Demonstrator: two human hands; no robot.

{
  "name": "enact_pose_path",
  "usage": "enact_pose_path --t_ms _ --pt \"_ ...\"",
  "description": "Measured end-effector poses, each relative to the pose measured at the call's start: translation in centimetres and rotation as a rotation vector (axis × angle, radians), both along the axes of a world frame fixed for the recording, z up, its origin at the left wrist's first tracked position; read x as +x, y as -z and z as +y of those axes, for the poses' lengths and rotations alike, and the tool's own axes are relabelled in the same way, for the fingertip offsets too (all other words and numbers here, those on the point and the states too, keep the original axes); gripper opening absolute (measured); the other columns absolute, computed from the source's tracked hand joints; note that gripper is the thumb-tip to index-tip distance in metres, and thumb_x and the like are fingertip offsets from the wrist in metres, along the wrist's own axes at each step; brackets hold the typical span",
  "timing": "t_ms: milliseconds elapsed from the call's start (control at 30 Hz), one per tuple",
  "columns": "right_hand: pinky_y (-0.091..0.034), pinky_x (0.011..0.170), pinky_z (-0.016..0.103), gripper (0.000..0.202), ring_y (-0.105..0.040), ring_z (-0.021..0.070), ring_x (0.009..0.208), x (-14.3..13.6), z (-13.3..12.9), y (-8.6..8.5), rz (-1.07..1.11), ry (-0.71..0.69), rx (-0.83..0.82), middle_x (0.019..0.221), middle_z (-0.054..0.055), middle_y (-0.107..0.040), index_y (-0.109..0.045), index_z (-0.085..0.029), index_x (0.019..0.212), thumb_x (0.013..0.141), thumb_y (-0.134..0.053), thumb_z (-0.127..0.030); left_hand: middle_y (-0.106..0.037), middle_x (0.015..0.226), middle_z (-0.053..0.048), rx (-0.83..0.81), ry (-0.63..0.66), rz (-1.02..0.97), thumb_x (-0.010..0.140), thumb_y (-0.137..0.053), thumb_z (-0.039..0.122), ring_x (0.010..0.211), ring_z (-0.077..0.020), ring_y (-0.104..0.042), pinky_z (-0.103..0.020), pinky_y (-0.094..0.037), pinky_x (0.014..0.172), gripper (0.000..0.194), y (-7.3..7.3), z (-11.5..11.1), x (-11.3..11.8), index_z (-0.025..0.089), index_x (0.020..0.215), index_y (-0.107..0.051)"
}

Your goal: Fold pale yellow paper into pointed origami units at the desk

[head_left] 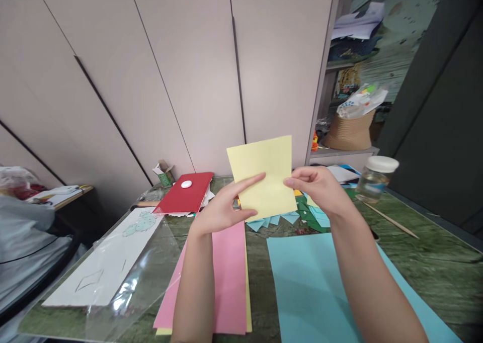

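Observation:
A square sheet of yellow paper [264, 154] is held up above the table, tilted a little. My left hand [222, 209] grips its lower left part, with a finger and the thumb lying across the near face. At the right edge, my right hand [319, 184] pinches the paper between thumb and fingers. Below my left forearm lies pink paper [230, 282] on top of yellow paper. Under my right forearm is a large light-blue sheet [305, 282]. Behind the held paper, blue and green paper pieces [309, 215] are partly hidden.
A red folder [184, 192] bears a white oval object [186, 184]. On the left are a drawing sheet [101, 267] and clear plastic [151, 262]. A lidded jar [373, 182] and a wooden stick [392, 218] are at right. Grey cabinets [181, 71] stand behind; a person's sleeve [26, 232] is far left.

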State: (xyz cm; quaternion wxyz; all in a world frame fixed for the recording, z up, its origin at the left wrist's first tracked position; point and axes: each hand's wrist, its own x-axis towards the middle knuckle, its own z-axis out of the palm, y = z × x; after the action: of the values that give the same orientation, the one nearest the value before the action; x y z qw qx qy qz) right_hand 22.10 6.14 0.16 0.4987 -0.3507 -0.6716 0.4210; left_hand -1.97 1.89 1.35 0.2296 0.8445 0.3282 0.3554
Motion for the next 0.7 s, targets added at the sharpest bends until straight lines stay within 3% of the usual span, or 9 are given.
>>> enact_pose_path --t_ms 167,300,400,700 --pt "-0.038 0.054 0.023 0.024 -0.052 0.0105 0.056 -0.1 -0.4 -0.3 -0.009 -0.019 0.01 0.06 -0.001 -0.061 -0.063 -0.017 0.06 0.07 -0.072 -0.037 -0.05 0.139 -0.002 -0.011 -0.033 -0.068 0.075 -0.07 0.021 0.128 -0.0231 -0.046 -0.036 -0.044 0.1 0.063 0.0 0.1 0.3 0.033 0.132 -0.048" --pt "-0.042 0.057 0.024 0.017 -0.056 0.0122 0.061 -0.4 -0.6 -0.3 -0.024 -0.028 0.02 0.066 0.0 -0.065 -0.065 -0.018 0.066 0.07 -0.073 -0.033 -0.06 0.129 -0.004 -0.005 -0.173 -0.263 0.075 -0.07 0.029 0.121 -0.0241 -0.053 -0.037 -0.046 0.099 0.046 0.3 0.6 1.4 0.028 0.121 -0.06" --pt "-0.045 0.062 0.026 0.014 -0.06 0.0143 0.067 -0.5 -0.6 -0.3 0.001 -0.046 -0.01 0.074 0.001 -0.068 -0.069 -0.019 0.075 0.069 -0.074 -0.031 -0.062 0.126 -0.004 0.012 -0.256 -0.337 0.076 -0.069 0.026 0.116 -0.0236 -0.056 -0.037 -0.045 0.1 0.041 0.5 0.8 2.1 0.027 0.116 -0.063" --pt "-0.044 0.056 0.023 0.022 -0.057 0.0111 0.055 -0.7 -0.6 -0.4 0.095 -0.005 0.015 0.058 0.0 -0.066 -0.064 -0.017 0.059 0.07 -0.073 -0.033 -0.06 0.127 -0.003 -0.017 -0.174 -0.33 0.076 -0.069 0.025 0.113 -0.0236 -0.058 -0.038 -0.046 0.098 0.044 0.8 0.9 2.1 0.029 0.119 -0.062"
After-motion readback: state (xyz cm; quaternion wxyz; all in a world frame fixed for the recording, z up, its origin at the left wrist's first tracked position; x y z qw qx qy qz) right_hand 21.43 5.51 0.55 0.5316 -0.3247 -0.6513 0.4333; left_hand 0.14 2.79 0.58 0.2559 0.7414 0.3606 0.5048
